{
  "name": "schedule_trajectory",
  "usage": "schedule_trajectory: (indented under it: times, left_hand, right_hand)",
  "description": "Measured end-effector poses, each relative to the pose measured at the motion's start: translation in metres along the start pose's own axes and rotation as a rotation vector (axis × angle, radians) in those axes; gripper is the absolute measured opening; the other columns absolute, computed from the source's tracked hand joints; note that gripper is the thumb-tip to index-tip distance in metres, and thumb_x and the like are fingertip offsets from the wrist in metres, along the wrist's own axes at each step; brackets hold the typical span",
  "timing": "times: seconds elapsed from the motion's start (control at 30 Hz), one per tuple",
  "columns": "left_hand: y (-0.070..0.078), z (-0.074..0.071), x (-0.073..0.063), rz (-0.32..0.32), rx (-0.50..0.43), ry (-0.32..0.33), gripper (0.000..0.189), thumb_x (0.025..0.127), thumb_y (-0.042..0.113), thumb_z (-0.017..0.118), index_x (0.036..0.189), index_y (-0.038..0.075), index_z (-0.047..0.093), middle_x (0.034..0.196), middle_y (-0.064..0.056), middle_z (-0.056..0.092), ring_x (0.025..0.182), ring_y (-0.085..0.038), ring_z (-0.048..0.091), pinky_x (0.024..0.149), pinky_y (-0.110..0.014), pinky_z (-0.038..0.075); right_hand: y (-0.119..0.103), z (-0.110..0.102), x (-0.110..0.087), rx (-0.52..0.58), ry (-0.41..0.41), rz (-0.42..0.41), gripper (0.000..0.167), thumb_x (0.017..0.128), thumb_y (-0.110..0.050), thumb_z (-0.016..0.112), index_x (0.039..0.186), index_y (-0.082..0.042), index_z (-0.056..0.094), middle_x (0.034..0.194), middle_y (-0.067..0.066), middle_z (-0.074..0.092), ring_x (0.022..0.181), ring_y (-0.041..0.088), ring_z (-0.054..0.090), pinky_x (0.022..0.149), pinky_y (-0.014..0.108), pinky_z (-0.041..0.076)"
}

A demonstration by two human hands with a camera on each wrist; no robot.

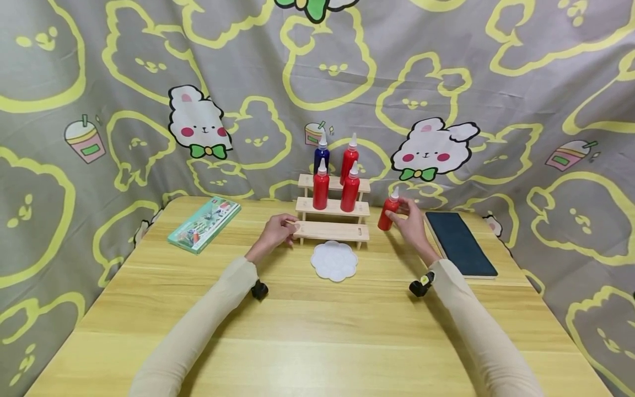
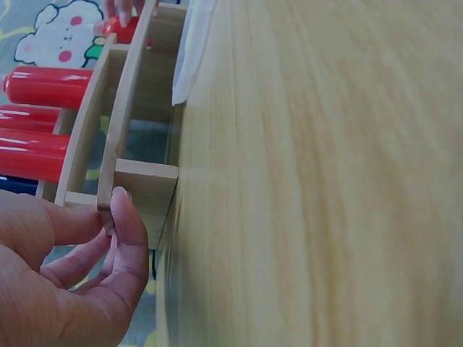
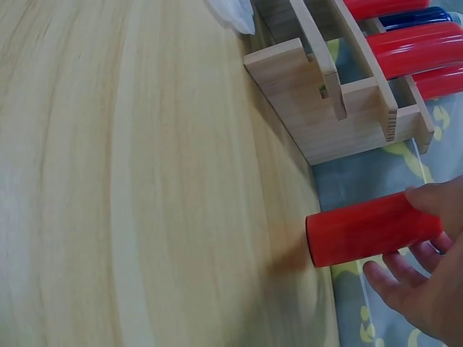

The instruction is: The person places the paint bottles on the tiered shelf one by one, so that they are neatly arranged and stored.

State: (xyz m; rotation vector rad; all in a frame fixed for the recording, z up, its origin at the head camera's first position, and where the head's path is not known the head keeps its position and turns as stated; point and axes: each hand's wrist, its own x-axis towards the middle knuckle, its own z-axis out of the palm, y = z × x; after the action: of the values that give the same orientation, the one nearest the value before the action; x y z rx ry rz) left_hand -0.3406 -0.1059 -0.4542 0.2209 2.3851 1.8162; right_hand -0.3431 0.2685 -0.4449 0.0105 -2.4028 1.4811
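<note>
A three-step wooden rack (image 1: 331, 231) stands at the back of the table. My left hand (image 1: 279, 230) pinches the left end of its lowest step between thumb and fingers, as the left wrist view shows closely. In my right hand (image 1: 409, 220) is a red squeeze bottle (image 3: 369, 230) with a white nozzle, gripped upright just right of the rack. Two red bottles (image 1: 321, 192) stand on the middle step. On the top step are a blue bottle (image 1: 321, 156) and another red bottle (image 1: 349, 160). The lowest step carries nothing.
A white scalloped mat (image 1: 334, 261) lies in front of the rack. To the left is a flat green illustrated box (image 1: 204, 225); on the right lies a dark-covered board or book (image 1: 461, 243). A patterned curtain (image 1: 342, 88) hangs behind the table (image 1: 317, 336).
</note>
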Motion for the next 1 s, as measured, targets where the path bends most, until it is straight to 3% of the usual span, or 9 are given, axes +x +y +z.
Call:
schedule_trajectory:
  times: [0.13,0.37,0.57,0.7,0.9,0.97,1.0]
  left_hand:
    - [-0.001,-0.001,0.0,0.003,0.0,-0.008,0.028,0.104,0.004,0.061,0.128,-0.009,0.065,0.079,-0.01,0.064,0.062,-0.016,0.063,0.056,-0.027,0.062]
    - [-0.002,-0.001,0.0,0.009,-0.024,-0.012,0.027,0.104,0.002,0.062,0.128,-0.01,0.065,0.08,-0.01,0.066,0.059,-0.016,0.063,0.055,-0.027,0.061]
    - [0.0,0.002,0.004,0.021,0.005,-0.006,0.028,0.103,0.003,0.064,0.128,-0.01,0.065,0.081,-0.01,0.064,0.061,-0.016,0.064,0.055,-0.029,0.063]
    - [0.002,0.004,0.005,0.018,0.044,-0.01,0.027,0.104,0.006,0.064,0.127,-0.008,0.066,0.083,-0.011,0.063,0.064,-0.017,0.064,0.056,-0.03,0.063]
    - [0.002,0.001,0.001,0.007,0.059,-0.016,0.027,0.104,0.006,0.064,0.127,-0.008,0.066,0.082,-0.013,0.064,0.064,-0.018,0.064,0.057,-0.031,0.063]
    - [0.003,0.0,0.001,0.004,0.058,-0.016,0.028,0.104,0.006,0.064,0.128,-0.008,0.065,0.082,-0.012,0.064,0.065,-0.018,0.065,0.057,-0.03,0.063]
    - [0.003,0.0,0.002,0.003,0.059,-0.016,0.028,0.104,0.006,0.064,0.128,-0.008,0.065,0.083,-0.012,0.064,0.065,-0.017,0.065,0.057,-0.03,0.063]
  right_hand:
    - [0.002,0.002,-0.001,-0.025,0.003,0.0,0.055,0.098,-0.008,0.075,0.144,0.005,0.05,0.136,0.027,0.058,0.124,0.04,0.058,0.102,0.039,0.05]
    - [0.005,0.001,-0.004,-0.004,-0.036,-0.012,0.056,0.098,-0.008,0.075,0.146,0.004,0.05,0.141,0.026,0.058,0.132,0.038,0.056,0.11,0.046,0.055]
    - [0.009,-0.001,-0.008,0.014,0.016,-0.026,0.054,0.095,-0.013,0.079,0.142,0.002,0.056,0.136,0.024,0.064,0.126,0.037,0.062,0.097,0.02,0.055]
    - [0.01,-0.004,-0.012,-0.002,0.048,-0.06,0.053,0.093,-0.016,0.083,0.137,0.001,0.061,0.128,0.022,0.068,0.115,0.033,0.065,0.088,0.011,0.05]
    - [-0.001,-0.013,-0.02,-0.029,0.064,-0.126,0.051,0.089,-0.021,0.087,0.131,-0.003,0.066,0.12,0.018,0.072,0.104,0.018,0.067,0.093,0.027,0.056]
    - [-0.01,-0.015,-0.022,-0.007,0.077,-0.148,0.05,0.089,-0.019,0.087,0.132,-0.003,0.066,0.12,0.018,0.072,0.103,0.016,0.067,0.097,0.036,0.058]
    - [-0.02,-0.017,-0.025,0.005,0.079,-0.158,0.05,0.089,-0.016,0.086,0.132,-0.001,0.066,0.121,0.02,0.071,0.104,0.017,0.066,0.096,0.034,0.059]
